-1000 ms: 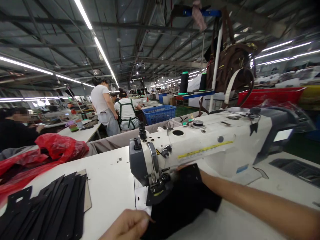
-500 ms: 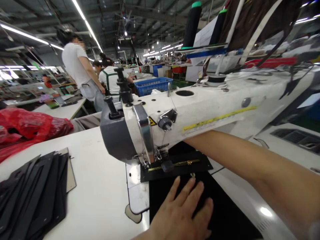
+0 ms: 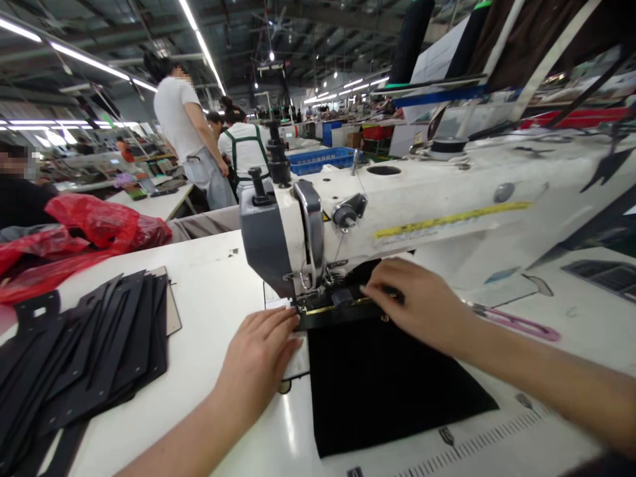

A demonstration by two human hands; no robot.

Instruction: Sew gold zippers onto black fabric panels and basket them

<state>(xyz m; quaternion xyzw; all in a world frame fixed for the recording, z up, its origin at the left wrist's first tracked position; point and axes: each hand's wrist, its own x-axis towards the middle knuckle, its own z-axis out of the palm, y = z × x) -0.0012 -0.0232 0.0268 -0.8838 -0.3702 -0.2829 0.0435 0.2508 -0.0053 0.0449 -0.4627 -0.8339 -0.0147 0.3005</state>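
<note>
A black fabric piece (image 3: 387, 384) lies on the machine bed, its upper edge under the sewing machine head (image 3: 278, 245). Along that edge runs a black strip with a gold-toothed zipper (image 3: 320, 309). My left hand (image 3: 263, 344) rests left of the needle area, fingers stretched out, tips touching the strip's left end. At the strip's right part, my right hand (image 3: 417, 298) is closed in a pinch on the black zipper strip, thumb and index together. The presser foot and needle are partly hidden by the machine's parts.
Stacked black cut pieces (image 3: 109, 351) lie on the left of the white table (image 3: 209, 285). Red plastic sheeting (image 3: 109, 225) is behind them. Pink-handled snips (image 3: 521, 321) lie right of my right hand. Co-workers (image 3: 186, 126) are in the background, near a blue basket (image 3: 322, 159).
My left hand has moved from the black fabric to the strip's left end. My right hand has come out from behind the machine arm and grips the strip. The view has shifted left.
</note>
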